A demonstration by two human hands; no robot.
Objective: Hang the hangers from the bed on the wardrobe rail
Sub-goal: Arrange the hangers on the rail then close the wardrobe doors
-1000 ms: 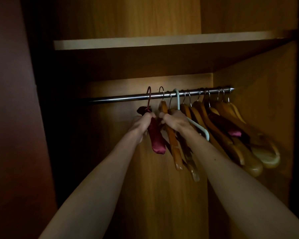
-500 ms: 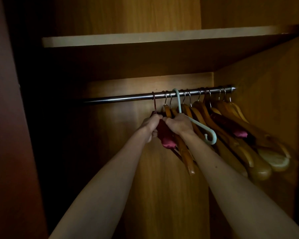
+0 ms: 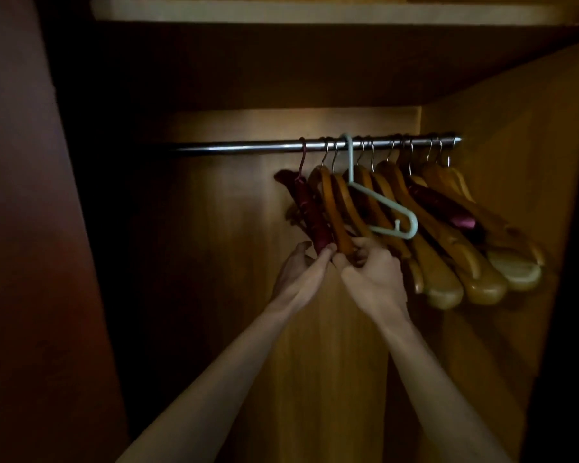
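Every hanger already hooks the wardrobe rail (image 3: 248, 148). The left hand (image 3: 300, 270) pinches the maroon padded hanger (image 3: 310, 212) at its lower tip; the right hand (image 3: 371, 275) grips a wooden hanger (image 3: 331, 208). Best release gently, letting them settle without swinging

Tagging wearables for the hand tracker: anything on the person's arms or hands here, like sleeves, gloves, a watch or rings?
Nothing worn that shows. Both forearms are bare up to the bottom frame edge, no sleeve cuffs in view. The left hand and right hand have no gloves, and the wrists carry no watch or band. No rings visible on the fingers, though the dim light could hide a thin one.
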